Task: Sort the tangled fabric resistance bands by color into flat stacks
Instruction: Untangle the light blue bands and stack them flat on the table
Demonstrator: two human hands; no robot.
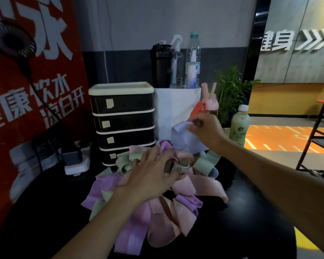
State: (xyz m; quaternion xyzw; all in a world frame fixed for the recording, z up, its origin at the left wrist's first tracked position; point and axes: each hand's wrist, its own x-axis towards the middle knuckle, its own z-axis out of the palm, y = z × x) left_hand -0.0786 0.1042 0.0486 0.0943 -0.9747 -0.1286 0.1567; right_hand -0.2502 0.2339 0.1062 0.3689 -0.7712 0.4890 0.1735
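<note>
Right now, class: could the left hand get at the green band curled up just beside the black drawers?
Probably yes. The left hand rests on the pile right beside that green band, which lies on top with nothing over it. The right hand holds a pale blue band farther back.

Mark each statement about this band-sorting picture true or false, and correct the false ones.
1. The right hand pinches a blue band. True.
2. The left hand hovers clear of the pile. False: it rests on the pile.
3. The pile is sorted into flat stacks. False: its colours lie tangled together.
4. A drawer unit stands behind the pile. True.
</note>
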